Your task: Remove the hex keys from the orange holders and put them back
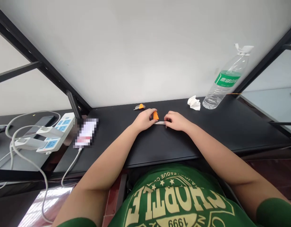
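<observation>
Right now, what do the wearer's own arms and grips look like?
Left grip and right grip: bare hands, no gloves. Left arm and right arm: no watch, band or cable showing. Short green left sleeve and right sleeve, no markings visible.

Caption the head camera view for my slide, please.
Left hand and right hand grip a small orange-and-silver item at a black tabletop.

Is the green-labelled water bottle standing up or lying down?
Standing: the bottle has its bottom on the black desk and its white cap uppermost. Its slant looks like wide-angle distortion.
</observation>
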The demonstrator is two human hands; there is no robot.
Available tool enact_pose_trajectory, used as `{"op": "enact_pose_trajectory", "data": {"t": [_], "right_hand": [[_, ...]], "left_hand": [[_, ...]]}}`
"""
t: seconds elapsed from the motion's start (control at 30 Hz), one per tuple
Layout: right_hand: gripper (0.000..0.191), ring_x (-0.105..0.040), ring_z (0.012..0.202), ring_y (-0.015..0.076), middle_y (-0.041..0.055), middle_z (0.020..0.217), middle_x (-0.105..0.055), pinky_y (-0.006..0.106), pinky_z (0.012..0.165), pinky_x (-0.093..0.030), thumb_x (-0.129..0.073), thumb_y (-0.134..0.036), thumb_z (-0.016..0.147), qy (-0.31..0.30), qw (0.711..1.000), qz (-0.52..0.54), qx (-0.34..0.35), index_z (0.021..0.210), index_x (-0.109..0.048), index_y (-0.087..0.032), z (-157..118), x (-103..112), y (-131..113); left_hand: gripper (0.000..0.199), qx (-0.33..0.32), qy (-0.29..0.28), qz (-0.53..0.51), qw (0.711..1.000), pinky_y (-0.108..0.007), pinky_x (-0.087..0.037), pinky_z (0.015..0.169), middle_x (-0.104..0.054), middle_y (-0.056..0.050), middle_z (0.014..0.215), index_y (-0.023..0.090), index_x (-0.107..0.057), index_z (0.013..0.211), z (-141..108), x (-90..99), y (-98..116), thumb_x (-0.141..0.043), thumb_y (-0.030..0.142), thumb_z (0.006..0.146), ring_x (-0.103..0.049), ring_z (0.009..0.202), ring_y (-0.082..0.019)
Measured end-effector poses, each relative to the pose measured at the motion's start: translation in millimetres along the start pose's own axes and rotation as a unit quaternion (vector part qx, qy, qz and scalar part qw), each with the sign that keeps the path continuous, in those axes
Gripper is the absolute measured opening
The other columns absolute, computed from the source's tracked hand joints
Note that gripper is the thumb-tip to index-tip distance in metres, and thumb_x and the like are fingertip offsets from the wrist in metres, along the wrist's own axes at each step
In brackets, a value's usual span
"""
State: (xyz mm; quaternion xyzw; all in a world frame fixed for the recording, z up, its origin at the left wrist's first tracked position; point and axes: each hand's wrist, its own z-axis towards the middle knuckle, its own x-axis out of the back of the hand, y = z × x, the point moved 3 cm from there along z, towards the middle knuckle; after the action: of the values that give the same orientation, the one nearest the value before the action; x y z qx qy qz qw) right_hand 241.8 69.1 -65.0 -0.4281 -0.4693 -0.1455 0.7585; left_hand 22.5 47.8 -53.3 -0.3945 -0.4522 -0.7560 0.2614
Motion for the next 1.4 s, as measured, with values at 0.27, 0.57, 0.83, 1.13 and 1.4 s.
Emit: {"op": "enact_pose_trajectory", "data": {"t": [0.27, 0.57, 0.83, 1.13, 1.4], "right_hand": [[0.037, -0.062, 0.078, 0.0151, 0.0043, 0.099, -0.072, 0.029, 0.073, -0.049, -0.063, -0.049, 0.093, 0.025, 0.963, 0.264, -0.051, 0.113, -0.071, -0.020, 8, -1, -10], [0.026, -0.053, 0.059, 0.0113, -0.0019, 0.067, -0.059, 0.025, 0.061, -0.043, -0.059, -0.041, 0.092, 0.058, 0.957, 0.270, -0.083, 0.079, -0.063, -0.018, 7, -4, -12], [0.031, -0.051, 0.050, 0.0108, -0.0031, 0.056, -0.055, 0.024, 0.054, -0.042, -0.061, -0.048, 0.095, 0.004, 0.922, 0.382, -0.059, 0.086, -0.062, -0.018, 7, -6, -2], [0.042, -0.045, 0.050, 0.0090, -0.0040, 0.052, -0.051, 0.023, 0.055, -0.037, -0.062, -0.058, 0.095, -0.010, 0.939, 0.340, -0.050, 0.082, -0.062, -0.018, 3, 2, -3], [0.036, -0.044, 0.049, 0.0093, -0.0022, 0.062, -0.054, 0.024, 0.051, -0.034, -0.060, -0.052, 0.095, 0.028, 0.935, 0.316, -0.160, 0.082, -0.060, -0.019, 3, -1, 13]], "left_hand": [[0.044, -0.044, 0.029, -0.062, 0.997, -0.037, -0.057, 0.093, -0.071, -0.006, 0.117, 0.023, -0.061, 0.129, -1, -7.5, 25, -0.073, 0.031, 0.088, -0.067, 0.100, -0.021], [0.046, -0.077, 0.017, 0.018, 0.997, -0.041, -0.055, 0.098, -0.071, -0.008, 0.117, 0.021, -0.059, 0.132, -2, -4.9, 35, -0.073, 0.024, 0.088, -0.067, 0.106, -0.025], [0.048, -0.065, 0.024, -0.091, 0.994, -0.038, -0.057, 0.097, -0.072, -0.007, 0.120, 0.021, -0.063, 0.128, -1, -6.8, 29, -0.079, 0.030, 0.084, -0.068, 0.108, -0.022], [0.043, -0.101, 0.004, -0.093, 0.991, -0.040, -0.055, 0.099, -0.074, -0.006, 0.119, 0.022, -0.067, 0.123, 0, -0.9, 29, -0.080, 0.034, 0.084, -0.068, 0.108, -0.023], [0.045, -0.031, -0.008, -0.007, 0.999, -0.042, -0.055, 0.098, -0.074, -0.006, 0.116, 0.023, -0.067, 0.124, 1, 7.3, 0, -0.077, 0.034, 0.081, -0.069, 0.107, -0.027]]}}
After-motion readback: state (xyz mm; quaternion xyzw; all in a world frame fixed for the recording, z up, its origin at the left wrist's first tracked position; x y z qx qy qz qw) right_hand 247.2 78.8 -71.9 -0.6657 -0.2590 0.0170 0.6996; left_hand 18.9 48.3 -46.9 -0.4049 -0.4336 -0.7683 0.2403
